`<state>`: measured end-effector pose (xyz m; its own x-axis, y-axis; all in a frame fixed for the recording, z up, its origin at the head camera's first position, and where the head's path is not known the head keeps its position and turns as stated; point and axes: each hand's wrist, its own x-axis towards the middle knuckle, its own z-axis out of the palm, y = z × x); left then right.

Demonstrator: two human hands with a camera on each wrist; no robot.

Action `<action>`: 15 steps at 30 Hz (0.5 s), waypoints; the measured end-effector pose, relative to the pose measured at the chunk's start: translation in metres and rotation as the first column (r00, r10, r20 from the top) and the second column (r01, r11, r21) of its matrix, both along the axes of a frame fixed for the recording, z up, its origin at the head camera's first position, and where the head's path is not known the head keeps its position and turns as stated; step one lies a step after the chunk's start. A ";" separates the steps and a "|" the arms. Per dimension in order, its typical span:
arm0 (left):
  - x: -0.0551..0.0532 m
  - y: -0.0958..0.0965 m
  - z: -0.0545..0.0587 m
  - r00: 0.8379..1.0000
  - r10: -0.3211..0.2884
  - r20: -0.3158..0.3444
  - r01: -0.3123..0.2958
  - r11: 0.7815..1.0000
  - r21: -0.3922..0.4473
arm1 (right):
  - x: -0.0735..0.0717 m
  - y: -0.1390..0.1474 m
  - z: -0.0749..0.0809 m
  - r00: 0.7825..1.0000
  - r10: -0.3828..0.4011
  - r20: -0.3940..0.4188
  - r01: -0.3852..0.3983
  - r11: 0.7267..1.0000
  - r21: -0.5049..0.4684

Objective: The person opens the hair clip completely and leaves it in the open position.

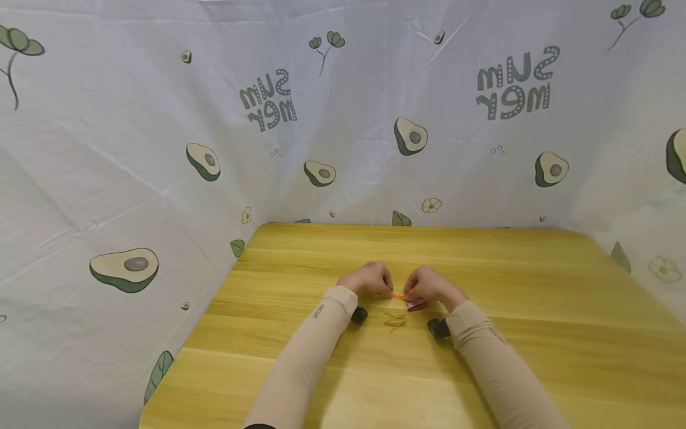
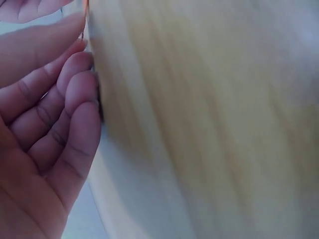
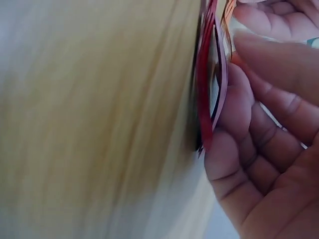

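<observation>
A thin orange strip (image 1: pixel 399 296) spans the small gap between both hands, just above the table. My left hand (image 1: pixel 370 279) pinches its left end between thumb and forefinger, the other fingers curled in. At the other end, my right hand (image 1: pixel 429 283) pinches it the same way. Pink and dark red strips (image 3: pixel 204 89) stand bowed against the right hand's lower fingers; in the head view this pink bundle (image 1: pixel 417 304) lies below that hand. Whether the right hand also grips the bundle is unclear. Several thin yellowish strips (image 1: pixel 395 322) lie on the table nearer the body.
The wooden table (image 1: pixel 300 363) has rounded far corners. A white cloth (image 1: pixel 354 89) printed with avocados hangs behind it and along the sides. Dark wrist cameras (image 1: pixel 439 328) sit beneath both wrists, close to the tabletop.
</observation>
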<state>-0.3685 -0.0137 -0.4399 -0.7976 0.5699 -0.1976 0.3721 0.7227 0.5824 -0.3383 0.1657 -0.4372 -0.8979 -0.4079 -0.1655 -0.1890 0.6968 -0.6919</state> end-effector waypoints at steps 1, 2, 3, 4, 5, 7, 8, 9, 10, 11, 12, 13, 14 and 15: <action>0.000 0.001 0.000 1.000 0.002 -0.005 -0.002 1.000 -0.004 | 0.000 0.000 -0.001 1.000 -0.009 -0.002 0.009 1.000 0.004; 0.000 0.001 -0.001 1.000 0.005 -0.010 -0.006 1.000 -0.008 | -0.001 0.000 -0.001 1.000 -0.010 -0.011 0.010 1.000 0.012; 0.000 0.002 -0.001 1.000 0.010 -0.016 -0.010 1.000 -0.012 | -0.001 0.000 -0.002 1.000 -0.009 -0.021 0.009 1.000 0.023; 0.000 0.003 -0.002 1.000 0.012 -0.023 -0.012 1.000 -0.015 | -0.002 0.000 -0.002 1.000 -0.009 -0.030 0.010 0.999 0.037; 0.000 0.003 -0.002 1.000 0.013 -0.028 -0.014 1.000 -0.018 | -0.003 0.000 -0.003 0.999 -0.006 -0.042 0.008 0.998 0.055; 0.000 0.004 -0.002 0.999 0.013 -0.034 -0.014 1.000 -0.026 | -0.004 0.000 -0.003 0.999 -0.022 -0.027 0.024 0.998 0.066; 0.000 0.004 -0.002 0.999 0.012 -0.035 -0.013 1.000 -0.026 | -0.005 0.000 -0.004 0.999 -0.029 -0.018 0.030 0.997 0.069; 0.000 0.004 -0.002 0.999 0.013 -0.035 -0.014 1.000 -0.027 | -0.005 0.000 -0.004 1.000 -0.027 -0.012 0.027 0.997 0.071; 0.000 0.004 -0.002 0.999 0.009 -0.036 -0.010 1.000 -0.028 | -0.006 0.000 -0.004 0.999 -0.034 -0.002 0.035 0.997 0.071; 0.000 0.004 -0.002 0.999 0.008 -0.035 -0.009 1.000 -0.029 | -0.006 0.000 -0.004 0.999 -0.041 0.004 0.040 0.997 0.070; 0.000 0.004 -0.003 0.999 0.006 -0.034 -0.008 0.999 -0.031 | -0.006 0.000 -0.004 0.999 -0.045 0.010 0.045 0.997 0.069; 0.000 0.004 -0.003 1.000 0.006 -0.031 -0.007 0.999 -0.032 | -0.007 0.000 -0.004 0.999 -0.050 0.013 0.049 0.996 0.069; 0.000 0.004 -0.003 1.000 0.006 -0.028 -0.007 0.999 -0.035 | -0.007 -0.001 -0.004 0.999 -0.051 0.014 0.050 0.996 0.069; -0.001 0.004 -0.003 1.000 0.004 -0.026 -0.005 0.999 -0.038 | -0.007 -0.001 -0.004 0.999 -0.049 0.015 0.048 0.996 0.070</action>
